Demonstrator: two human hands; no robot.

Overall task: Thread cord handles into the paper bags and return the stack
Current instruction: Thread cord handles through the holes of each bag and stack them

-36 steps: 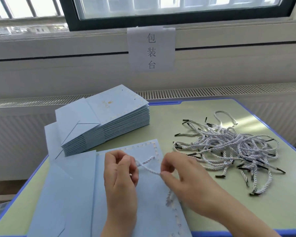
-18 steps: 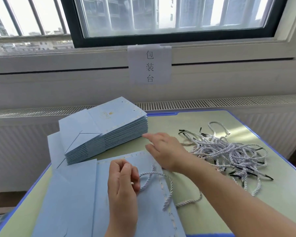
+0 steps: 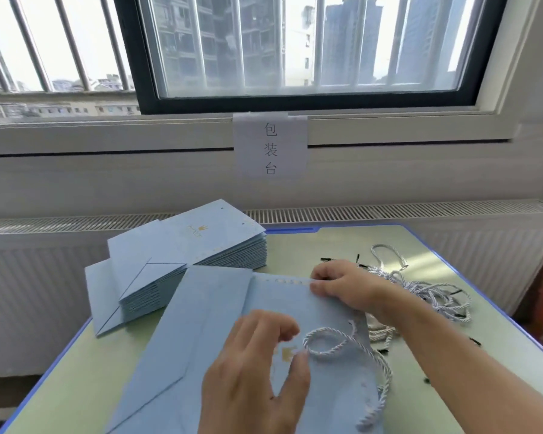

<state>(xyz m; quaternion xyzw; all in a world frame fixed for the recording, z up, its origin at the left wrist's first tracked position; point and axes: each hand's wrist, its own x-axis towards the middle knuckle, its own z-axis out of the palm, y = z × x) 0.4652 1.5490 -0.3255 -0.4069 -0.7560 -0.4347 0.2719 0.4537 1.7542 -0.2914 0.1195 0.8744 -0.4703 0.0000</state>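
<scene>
Bag (image 3: 220, 311) lies flat on the table (image 3: 420, 242), its far edge overlapping the stack (image 3: 198, 245) of bags behind it; right hand (image 3: 342, 285) pinches the bag's far right corner, fingers curled over the edge; left hand (image 3: 257, 364) rests on the bag, fingers loosely bent, thumb touching a cord (image 3: 336, 343) looped on the paper; loose cords (image 3: 427, 289) pile just beyond the right wrist.
</scene>
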